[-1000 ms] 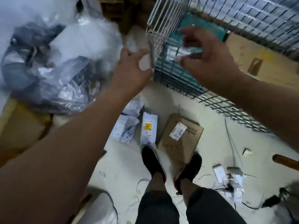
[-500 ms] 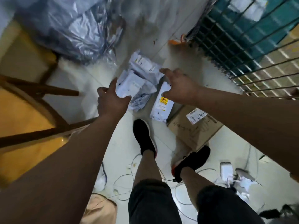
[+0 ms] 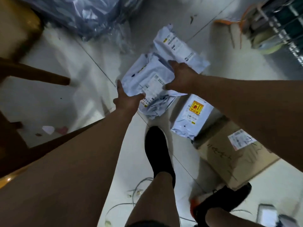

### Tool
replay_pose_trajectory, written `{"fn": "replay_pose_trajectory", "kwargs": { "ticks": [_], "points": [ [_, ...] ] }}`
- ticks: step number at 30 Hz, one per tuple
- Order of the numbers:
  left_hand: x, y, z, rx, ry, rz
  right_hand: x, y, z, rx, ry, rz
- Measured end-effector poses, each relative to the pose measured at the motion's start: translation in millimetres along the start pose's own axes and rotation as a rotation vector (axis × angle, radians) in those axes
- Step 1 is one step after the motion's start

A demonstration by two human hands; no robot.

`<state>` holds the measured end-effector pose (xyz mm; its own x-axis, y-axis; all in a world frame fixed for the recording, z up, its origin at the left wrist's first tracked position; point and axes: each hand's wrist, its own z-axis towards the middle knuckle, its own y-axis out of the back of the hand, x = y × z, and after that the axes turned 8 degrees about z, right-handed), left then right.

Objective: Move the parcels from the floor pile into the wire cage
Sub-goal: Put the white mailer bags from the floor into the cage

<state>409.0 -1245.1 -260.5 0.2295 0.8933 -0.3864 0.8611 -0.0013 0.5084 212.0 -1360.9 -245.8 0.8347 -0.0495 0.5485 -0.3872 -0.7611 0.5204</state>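
**White mailer held between both hands, low over the floor pile**

Plastic-wrapped and crumpled, the white mailer [image 3: 147,76] sits between your two hands just ahead of your left shoe [image 3: 157,148], label side up. Its long axis runs roughly away from you, from the wrinkled near end by the shoe toward the second mailer [image 3: 178,46] lying beyond it. Whether it has left the floor [image 3: 68,102] cannot be told.

Your left hand [image 3: 127,100] takes the near-left corner: the thumb lies over the label and the forefinger stretches up along the left edge, with the remaining fingers hidden below. Your right hand [image 3: 180,77] clamps the right side, thumb pressed onto the top face and fingers hooked over the far edge.

To the right, the yellow-labelled parcel [image 3: 191,118] lies flat, leaning against the cardboard box [image 3: 229,159]. The wire cage [image 3: 285,28] stands well apart at the upper right, blurred.
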Motion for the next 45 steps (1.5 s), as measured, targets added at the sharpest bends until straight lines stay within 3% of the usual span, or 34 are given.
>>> {"fn": "replay_pose_trajectory", "kwargs": {
  "ticks": [5,8,12,17,23,29,37,45],
  "points": [
    [6.8,-25.5,31.0,0.079,0.076,-0.302,-7.1,-27.8,44.6,0.000,0.021,0.060],
    [9.3,-30.9,35.7,0.050,0.059,-0.319,-8.9,-37.5,49.5,-0.037,0.014,0.026],
    [13.4,-29.4,34.2,0.001,-0.019,-0.093,-8.2,-37.7,41.2,-0.057,0.063,-0.061],
    [16.5,-26.0,31.1,-0.088,-0.445,0.591,0.5,-31.1,39.1,0.032,0.161,-0.417],
    [13.3,-6.5,10.0,-0.068,-0.504,0.591,21.2,-13.3,20.1,-0.018,0.145,-0.474],
    [-41.1,58.7,-82.1,-0.033,-0.664,0.672,59.2,48.1,-76.5,-0.089,0.134,-0.443],
    [-187.0,144.1,-248.5,0.050,-0.895,0.953,122.3,190.7,-254.8,-0.222,0.150,-0.479],
    [-303.9,186.9,-414.1,0.016,-1.069,1.021,156.4,328.2,-416.1,-0.326,0.142,-0.472]
  ]
}}
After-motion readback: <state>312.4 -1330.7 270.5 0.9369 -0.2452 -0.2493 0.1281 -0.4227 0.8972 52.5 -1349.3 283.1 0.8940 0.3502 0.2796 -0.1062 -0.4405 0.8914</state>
